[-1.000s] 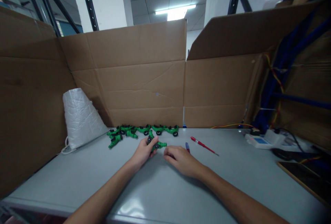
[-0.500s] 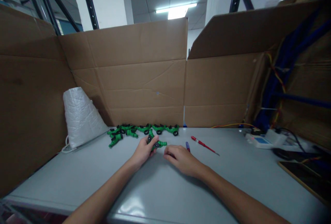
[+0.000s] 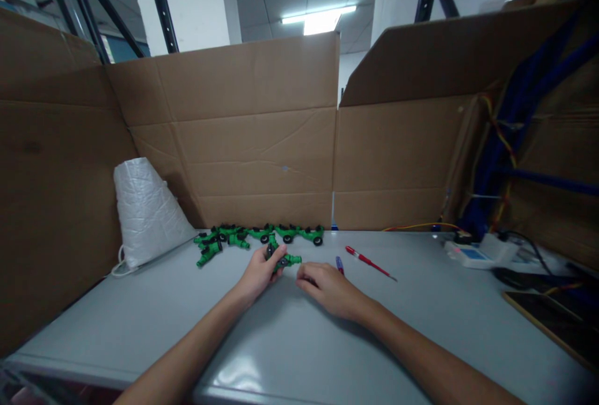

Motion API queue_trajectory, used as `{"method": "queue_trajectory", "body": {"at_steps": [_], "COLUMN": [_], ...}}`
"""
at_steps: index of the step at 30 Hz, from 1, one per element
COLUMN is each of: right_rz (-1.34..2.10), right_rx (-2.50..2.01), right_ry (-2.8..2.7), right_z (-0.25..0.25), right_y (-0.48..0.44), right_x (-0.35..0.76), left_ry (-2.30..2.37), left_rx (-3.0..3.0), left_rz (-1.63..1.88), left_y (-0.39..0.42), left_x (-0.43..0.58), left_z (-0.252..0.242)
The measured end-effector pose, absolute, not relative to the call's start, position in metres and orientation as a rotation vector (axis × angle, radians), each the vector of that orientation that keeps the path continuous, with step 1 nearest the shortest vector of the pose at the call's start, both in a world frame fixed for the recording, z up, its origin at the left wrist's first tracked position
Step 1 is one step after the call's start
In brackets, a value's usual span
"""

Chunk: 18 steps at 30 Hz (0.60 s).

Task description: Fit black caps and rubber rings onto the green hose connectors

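Note:
My left hand is closed around a green toy vehicle with black parts, its narrow end pointing right. Just right of that end, my right hand rests low over the table with its fingers curled in; whatever they hold, if anything, is hidden. Beyond my right hand lies a small blue-and-red screwdriver, partly covered by it. A longer red screwdriver lies farther right, its thin tip toward me. Several more green toy vehicles with black wheels are grouped along the back, behind my left hand.
A white padded bag leans at the back left of the grey table. Cardboard panels wall the back and sides. At right are a white power strip, cables and a dark board.

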State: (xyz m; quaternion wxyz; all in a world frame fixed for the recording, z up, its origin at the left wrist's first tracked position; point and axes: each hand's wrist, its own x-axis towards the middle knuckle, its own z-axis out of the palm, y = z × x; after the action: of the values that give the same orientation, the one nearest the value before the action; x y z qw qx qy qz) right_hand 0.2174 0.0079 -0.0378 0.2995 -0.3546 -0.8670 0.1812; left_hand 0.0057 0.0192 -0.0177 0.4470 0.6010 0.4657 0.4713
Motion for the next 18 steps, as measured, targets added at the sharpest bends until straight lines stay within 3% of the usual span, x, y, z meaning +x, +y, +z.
{"method": "queue_trajectory", "body": {"at_steps": [18], "right_rz": [0.5], "right_rx": [-0.941], "right_ry": [-2.301], "right_z": [-0.0376], "right_y": [0.0081], "right_x": [0.2171], "left_ry": [1.13], "left_rx": [1.495], "left_rz": [1.154], "left_y": [0.0195], "left_x": [0.0056], "left_z": [-0.0187]}}
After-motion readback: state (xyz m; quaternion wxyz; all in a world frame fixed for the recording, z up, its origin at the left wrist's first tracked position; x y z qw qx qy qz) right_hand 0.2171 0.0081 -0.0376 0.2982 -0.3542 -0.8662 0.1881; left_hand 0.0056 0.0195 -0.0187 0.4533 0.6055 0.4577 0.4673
